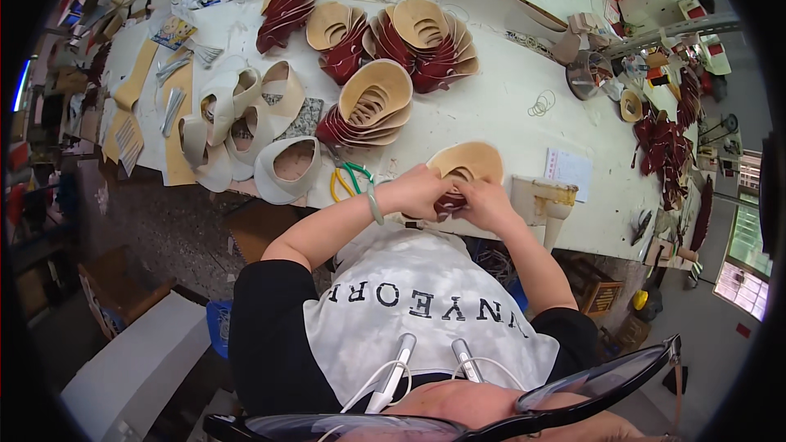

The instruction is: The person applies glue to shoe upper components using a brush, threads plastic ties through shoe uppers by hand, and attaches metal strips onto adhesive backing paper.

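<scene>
At the table's front edge, a nested stack of dark red shoe uppers with tan linings (pixel 475 157) stands in front of me. My left hand (pixel 412 192) grips its left side, with fingers closed around the dark red part. From the right, my right hand (pixel 486 203) closes on the same stack, its fingertips at the opening. The fingers partly cover the red part, so what they pinch is hard to make out. Left of my left hand lies a cutting tool with green and yellow handles (pixel 350 178). A stained, pale plastic container (pixel 540 198) stands beside my right hand.
Several more stacks of red and tan uppers (pixel 375 92) stand farther back on the white table (pixel 499 106). White shoe pieces (pixel 286 169) lie to the left. A notepad (pixel 569 170) lies behind the container. More red pieces (pixel 661 155) hang at the far right.
</scene>
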Available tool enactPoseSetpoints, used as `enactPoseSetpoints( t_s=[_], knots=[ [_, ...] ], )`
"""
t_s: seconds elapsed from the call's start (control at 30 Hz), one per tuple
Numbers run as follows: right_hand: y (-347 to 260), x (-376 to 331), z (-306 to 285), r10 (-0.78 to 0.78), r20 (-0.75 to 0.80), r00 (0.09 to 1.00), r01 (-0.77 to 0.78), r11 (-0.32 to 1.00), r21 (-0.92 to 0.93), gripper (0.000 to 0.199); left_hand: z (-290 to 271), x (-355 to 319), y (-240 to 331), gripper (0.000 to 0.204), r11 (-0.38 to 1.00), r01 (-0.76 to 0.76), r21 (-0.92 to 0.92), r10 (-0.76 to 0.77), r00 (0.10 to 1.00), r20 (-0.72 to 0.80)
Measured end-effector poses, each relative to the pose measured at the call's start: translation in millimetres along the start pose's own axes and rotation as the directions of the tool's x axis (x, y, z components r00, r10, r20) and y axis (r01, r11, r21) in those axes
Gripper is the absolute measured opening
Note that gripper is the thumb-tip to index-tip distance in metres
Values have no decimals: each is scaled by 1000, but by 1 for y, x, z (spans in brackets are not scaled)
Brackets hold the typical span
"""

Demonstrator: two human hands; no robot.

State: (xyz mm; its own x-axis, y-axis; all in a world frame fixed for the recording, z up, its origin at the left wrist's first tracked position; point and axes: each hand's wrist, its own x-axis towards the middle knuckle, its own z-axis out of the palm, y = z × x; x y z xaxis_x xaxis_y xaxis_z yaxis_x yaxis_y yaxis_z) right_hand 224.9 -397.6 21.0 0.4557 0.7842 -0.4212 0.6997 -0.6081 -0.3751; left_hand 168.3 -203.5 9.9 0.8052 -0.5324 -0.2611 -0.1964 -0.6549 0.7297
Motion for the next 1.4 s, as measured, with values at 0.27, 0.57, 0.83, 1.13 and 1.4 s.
enactPoseSetpoints(
  t_s=[0.27, 0.57, 0.83, 1.13, 1.4],
  knots=[
    [18, 62, 15, -162, -575, 802, 34, 973, -228, 24, 20, -10, -15, 81, 965, 209, 156, -73, 790, -608],
    [67, 102, 99, -26, -501, 865, -22, 996, -91, 53, 101, -88, -50, 42, 958, 212, -191, -284, 757, -588],
    [-54, 45, 18, -160, -577, 801, 436, 816, 379, 53, 152, -144, -8, 34, 327, -459, -826, -890, 145, -433],
    [-189, 42, 192, -616, 206, 761, 270, 589, 762, 49, 187, -199, 124, 57, 318, -859, -400, -938, -225, -263],
    [-298, -29, 219, -672, 725, 150, -830, 314, 462, 86, 371, -259, 145, 46, 216, 740, -637, -527, -461, -714]
  ],
)
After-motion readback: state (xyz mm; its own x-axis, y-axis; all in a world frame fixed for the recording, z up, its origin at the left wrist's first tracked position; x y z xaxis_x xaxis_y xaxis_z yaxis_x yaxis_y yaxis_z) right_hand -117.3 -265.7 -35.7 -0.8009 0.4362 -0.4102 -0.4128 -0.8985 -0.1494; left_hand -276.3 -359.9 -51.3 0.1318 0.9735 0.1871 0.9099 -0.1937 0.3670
